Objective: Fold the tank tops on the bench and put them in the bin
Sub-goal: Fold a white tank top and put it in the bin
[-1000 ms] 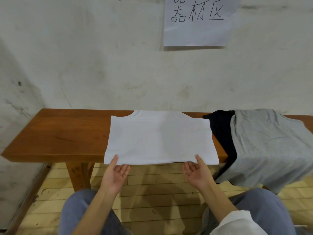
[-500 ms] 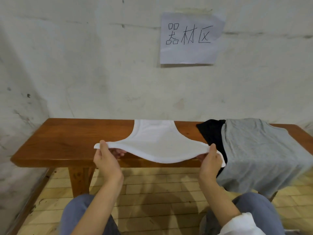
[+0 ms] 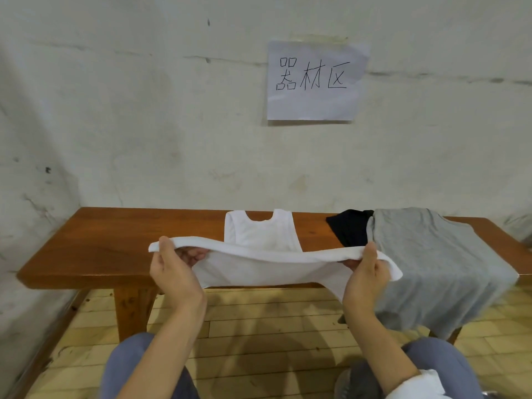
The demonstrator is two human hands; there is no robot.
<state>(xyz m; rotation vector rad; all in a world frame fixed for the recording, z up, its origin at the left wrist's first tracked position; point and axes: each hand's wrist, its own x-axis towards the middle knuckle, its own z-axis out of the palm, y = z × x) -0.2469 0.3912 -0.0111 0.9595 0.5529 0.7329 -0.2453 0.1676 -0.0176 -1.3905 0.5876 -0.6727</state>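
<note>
On the surface (image 3: 115, 243), the white top (image 3: 263, 236) lies with its straps flat and its near hem raised. The left hand (image 3: 172, 272) and right hand (image 3: 364, 276) each pinch a corner. Its first fold looks underway. The grey top (image 3: 431, 254) and black top (image 3: 349, 230) lie unfolded beside it. No bin is in view.

Both bare forearms reach forward, roughly parallel, backs of the hands toward the camera. The left hand (image 3: 172, 273) pinches one end of the white tank top (image 3: 259, 266), thumb on top and fingers curled beneath. The right hand (image 3: 364, 279) pinches the other end the same way.
</note>
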